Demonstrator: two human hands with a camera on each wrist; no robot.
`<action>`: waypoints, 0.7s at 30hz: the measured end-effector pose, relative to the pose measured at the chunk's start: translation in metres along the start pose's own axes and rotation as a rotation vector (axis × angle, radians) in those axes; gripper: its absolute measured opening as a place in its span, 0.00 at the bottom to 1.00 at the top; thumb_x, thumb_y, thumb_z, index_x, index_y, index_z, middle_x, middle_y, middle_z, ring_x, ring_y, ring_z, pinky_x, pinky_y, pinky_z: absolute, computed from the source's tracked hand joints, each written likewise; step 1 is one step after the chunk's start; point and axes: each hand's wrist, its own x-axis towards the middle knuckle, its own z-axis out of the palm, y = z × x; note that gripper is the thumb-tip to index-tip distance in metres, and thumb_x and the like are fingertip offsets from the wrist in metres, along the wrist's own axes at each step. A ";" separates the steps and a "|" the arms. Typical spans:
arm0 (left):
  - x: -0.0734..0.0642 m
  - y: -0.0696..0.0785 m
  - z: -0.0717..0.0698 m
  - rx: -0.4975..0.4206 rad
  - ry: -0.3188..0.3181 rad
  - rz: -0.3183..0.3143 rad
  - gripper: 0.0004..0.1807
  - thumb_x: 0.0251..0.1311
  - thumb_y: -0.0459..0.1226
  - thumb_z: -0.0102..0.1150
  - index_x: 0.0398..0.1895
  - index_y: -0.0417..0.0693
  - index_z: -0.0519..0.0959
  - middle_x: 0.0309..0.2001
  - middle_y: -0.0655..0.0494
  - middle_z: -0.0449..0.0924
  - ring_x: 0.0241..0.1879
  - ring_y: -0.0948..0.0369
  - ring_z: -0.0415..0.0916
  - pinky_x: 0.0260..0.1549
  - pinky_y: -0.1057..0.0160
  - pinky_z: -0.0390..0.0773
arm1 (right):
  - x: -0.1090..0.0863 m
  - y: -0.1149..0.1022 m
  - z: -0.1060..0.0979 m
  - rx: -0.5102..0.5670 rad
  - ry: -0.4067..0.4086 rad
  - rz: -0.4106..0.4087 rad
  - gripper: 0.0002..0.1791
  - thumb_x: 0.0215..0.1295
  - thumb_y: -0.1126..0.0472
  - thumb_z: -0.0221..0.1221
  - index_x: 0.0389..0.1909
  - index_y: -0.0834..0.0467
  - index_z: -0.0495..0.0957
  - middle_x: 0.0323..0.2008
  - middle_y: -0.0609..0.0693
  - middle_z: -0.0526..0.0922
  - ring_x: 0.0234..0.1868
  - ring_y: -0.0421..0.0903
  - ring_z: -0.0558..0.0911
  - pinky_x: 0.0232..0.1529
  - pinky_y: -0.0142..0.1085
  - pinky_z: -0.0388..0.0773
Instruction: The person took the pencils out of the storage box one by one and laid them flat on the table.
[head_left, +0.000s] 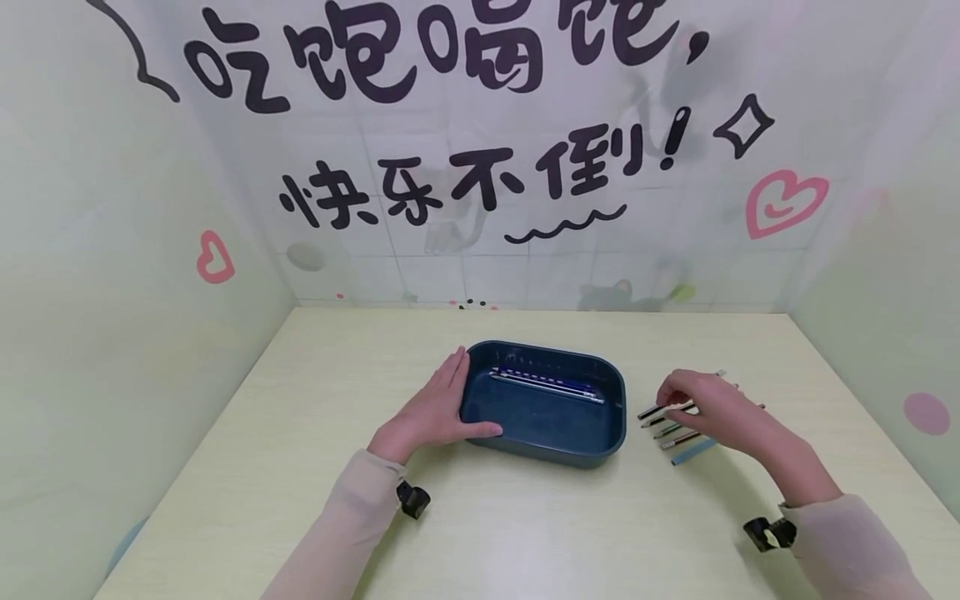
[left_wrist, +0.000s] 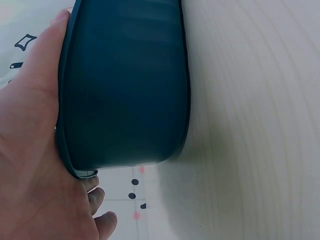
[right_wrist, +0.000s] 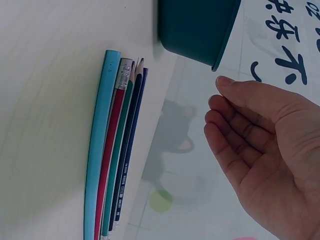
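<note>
My left hand (head_left: 435, 412) rests against the left end of a dark blue-green rectangular box (head_left: 525, 450). Its thumb lies over the near rim and its straight fingers run along the left outer wall. Inside the box lie a dark blue pencil (head_left: 558, 382) and a pale silvery pencil (head_left: 542, 387). Over the pencils right of the box hovers my right hand (head_left: 712, 408), fingers loosely bent, holding nothing in the right wrist view. Beneath it, side by side, are a light blue stick (right_wrist: 100, 140), a red pencil (right_wrist: 112, 135), a green pencil (right_wrist: 122, 125) and dark blue pencils (right_wrist: 132, 110).
The pale wood-grain table (head_left: 495, 517) meets a printed white sheet (head_left: 465, 275) at the back. Printed walls stand on the left (head_left: 112, 333) and right (head_left: 900, 317). A small black camera (head_left: 412, 500) is strapped at the left wrist, another camera (head_left: 768, 533) at the right.
</note>
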 end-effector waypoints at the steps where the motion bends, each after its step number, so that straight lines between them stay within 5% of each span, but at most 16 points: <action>1: 0.000 0.000 0.000 0.000 0.000 0.000 0.69 0.50 0.69 0.64 0.80 0.41 0.37 0.82 0.47 0.30 0.82 0.50 0.34 0.79 0.49 0.49 | 0.000 0.000 0.000 0.000 -0.003 -0.003 0.07 0.59 0.69 0.67 0.37 0.58 0.80 0.35 0.46 0.82 0.38 0.45 0.84 0.41 0.42 0.85; 21: 0.002 -0.001 0.001 0.013 -0.005 -0.002 0.69 0.51 0.69 0.63 0.80 0.41 0.36 0.82 0.47 0.29 0.82 0.50 0.33 0.79 0.50 0.49 | 0.011 -0.009 -0.002 0.019 -0.004 -0.012 0.08 0.60 0.68 0.67 0.39 0.59 0.80 0.38 0.50 0.83 0.40 0.50 0.85 0.44 0.45 0.85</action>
